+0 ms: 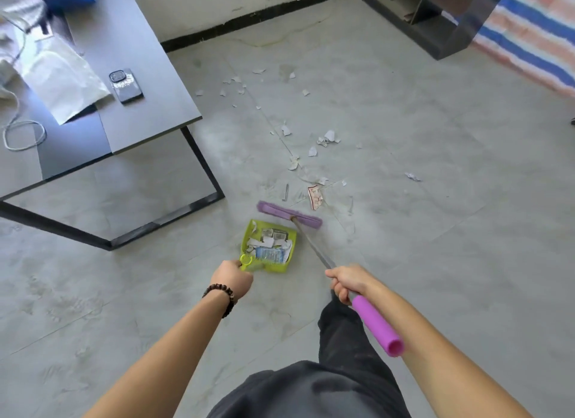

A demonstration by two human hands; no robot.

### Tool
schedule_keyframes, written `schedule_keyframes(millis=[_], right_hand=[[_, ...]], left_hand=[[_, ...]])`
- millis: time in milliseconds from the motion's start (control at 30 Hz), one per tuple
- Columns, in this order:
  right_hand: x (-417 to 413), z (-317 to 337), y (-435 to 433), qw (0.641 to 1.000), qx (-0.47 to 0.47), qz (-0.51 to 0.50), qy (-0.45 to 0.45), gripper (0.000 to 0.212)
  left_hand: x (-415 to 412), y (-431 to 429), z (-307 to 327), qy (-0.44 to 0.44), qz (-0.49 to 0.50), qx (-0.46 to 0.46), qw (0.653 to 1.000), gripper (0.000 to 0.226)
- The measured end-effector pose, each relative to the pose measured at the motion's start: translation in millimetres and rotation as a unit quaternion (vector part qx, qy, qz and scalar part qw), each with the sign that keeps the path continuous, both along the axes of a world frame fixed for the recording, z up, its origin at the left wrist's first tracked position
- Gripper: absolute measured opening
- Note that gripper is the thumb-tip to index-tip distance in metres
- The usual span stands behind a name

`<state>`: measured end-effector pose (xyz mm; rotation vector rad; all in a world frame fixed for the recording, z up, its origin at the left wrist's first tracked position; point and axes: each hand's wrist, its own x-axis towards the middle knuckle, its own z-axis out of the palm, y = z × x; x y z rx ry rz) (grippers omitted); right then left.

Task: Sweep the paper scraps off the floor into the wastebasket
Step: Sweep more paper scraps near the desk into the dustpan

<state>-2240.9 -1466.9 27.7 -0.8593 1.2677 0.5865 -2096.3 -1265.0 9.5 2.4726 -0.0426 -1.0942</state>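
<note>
A lime-green dustpan (pixel 247 237) rests on the grey floor, holding several paper scraps and a blue-printed wrapper. My left hand (pixel 231 277) grips its handle. My right hand (pixel 348 282) is closed around the metal shaft of a broom with a purple grip (pixel 378 329). The purple broom head (pixel 289 214) lies on the floor at the dustpan's open far edge. Beyond it, white paper scraps (pixel 328 137) are strewn in a trail, and a red-printed scrap (pixel 315 196) lies just past the head. No wastebasket is in view.
A dark low table (pixel 149 75) stands at the left with a phone (pixel 126 85), a cable and a white bag on it; its black frame reaches the floor near the dustpan. A dark shelf unit (pixel 435 22) and striped cloth sit at the far right. My dark trouser leg is below.
</note>
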Motion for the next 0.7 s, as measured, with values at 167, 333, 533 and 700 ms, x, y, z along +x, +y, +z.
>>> schedule_keyframes(millis=[167,333,533,700], right_hand=[[33,-12,-90,0.987,-0.125,0.084,-0.050,0.022],[69,-22,-169,0.968,-0.180,0.163,-0.066,0.011],[140,-28,-232,0.944,-0.220,0.237,-0.066,0.022],[206,-37,-258,0.916,-0.263,0.298,-0.061,0.022]], left_hand=[[34,-85,-1,-0.026,0.048,0.014,0.998,0.018],[63,-166,2,-0.036,0.053,0.036,0.997,0.019],[93,-200,5,-0.041,0.042,0.066,0.996,0.021],[131,-198,2,-0.036,0.029,0.070,0.996,0.015]])
